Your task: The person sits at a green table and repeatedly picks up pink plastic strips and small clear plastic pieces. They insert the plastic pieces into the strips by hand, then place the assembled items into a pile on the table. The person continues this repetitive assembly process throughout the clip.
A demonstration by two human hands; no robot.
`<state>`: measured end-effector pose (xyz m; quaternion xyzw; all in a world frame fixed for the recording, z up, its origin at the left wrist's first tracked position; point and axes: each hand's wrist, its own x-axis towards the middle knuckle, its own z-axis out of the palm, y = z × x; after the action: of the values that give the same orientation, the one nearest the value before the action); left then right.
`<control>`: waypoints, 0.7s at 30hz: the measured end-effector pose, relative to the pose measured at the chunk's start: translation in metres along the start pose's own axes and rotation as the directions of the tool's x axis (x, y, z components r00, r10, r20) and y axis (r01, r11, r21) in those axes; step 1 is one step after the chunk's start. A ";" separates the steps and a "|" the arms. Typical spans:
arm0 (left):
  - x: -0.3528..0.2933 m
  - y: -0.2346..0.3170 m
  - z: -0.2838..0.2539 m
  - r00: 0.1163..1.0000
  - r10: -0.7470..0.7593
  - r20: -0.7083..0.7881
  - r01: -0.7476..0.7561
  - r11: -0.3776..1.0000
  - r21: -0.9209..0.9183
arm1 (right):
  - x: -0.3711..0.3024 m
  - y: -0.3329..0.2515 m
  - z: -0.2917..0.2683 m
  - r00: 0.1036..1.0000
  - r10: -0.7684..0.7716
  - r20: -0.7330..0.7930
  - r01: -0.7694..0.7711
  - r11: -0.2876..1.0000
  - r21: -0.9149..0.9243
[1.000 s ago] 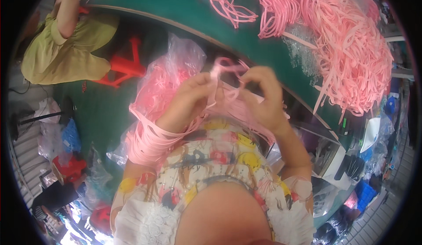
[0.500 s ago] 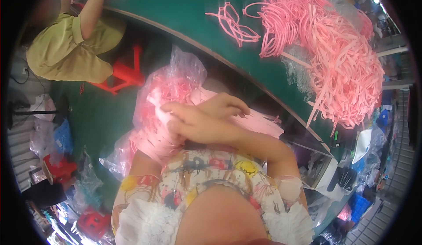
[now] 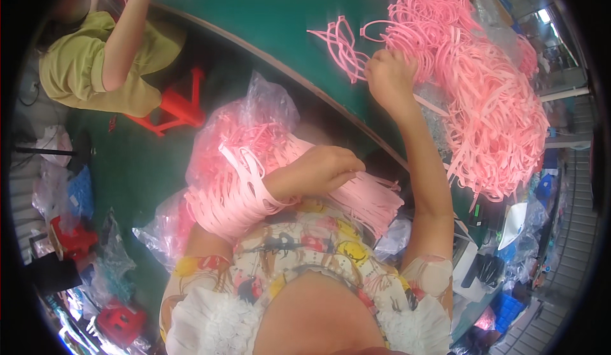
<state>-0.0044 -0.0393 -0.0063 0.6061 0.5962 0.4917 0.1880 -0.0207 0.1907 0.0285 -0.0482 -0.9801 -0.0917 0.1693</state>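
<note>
A thick sleeve of pink looped straps (image 3: 223, 196) is wound round my left forearm. My left hand (image 3: 321, 169) comes out of it with the fingers curled together. What they hold, if anything, is hidden. Below that hand, across my lap, lies another flat bundle of pink straps (image 3: 372, 202). My right hand (image 3: 389, 78) is stretched out over the table, its fingers closed at the edge of a large pink strap pile (image 3: 493, 107). Just left of it a few loose pink straps (image 3: 344, 46) lie apart from the pile.
The green table (image 3: 267, 18) has a wooden edge running diagonally ahead of me. A clear plastic bag (image 3: 213, 123) with pink straps stands at my left. Beyond, a person in olive clothes (image 3: 95, 69) sits on a red stool (image 3: 178, 107), handling pink straps. Plastic bags (image 3: 118, 259) litter the floor.
My right hand has left the straps on my left arm and reached up and right to the pile on the table. My left hand stays over my lap.
</note>
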 end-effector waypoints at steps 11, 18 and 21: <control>-0.012 0.012 0.001 0.996 -0.086 0.037 0.087 0.996 -0.031 | -0.011 -0.004 0.008 0.990 -0.074 -0.118 0.085 0.992 0.092; -0.017 0.018 0.004 0.994 -0.097 0.052 0.098 0.995 -0.020 | -0.016 -0.001 0.007 0.992 -0.078 -0.098 0.091 0.987 0.135; -0.018 0.022 0.004 0.994 -0.098 0.054 0.100 0.995 -0.029 | -0.013 0.002 0.011 0.984 0.037 -0.175 -0.013 0.990 0.140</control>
<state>0.0141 -0.0586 0.0033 0.5855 0.6124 0.4752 0.2375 -0.0115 0.1940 0.0140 -0.0402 -0.9645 -0.0254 0.2598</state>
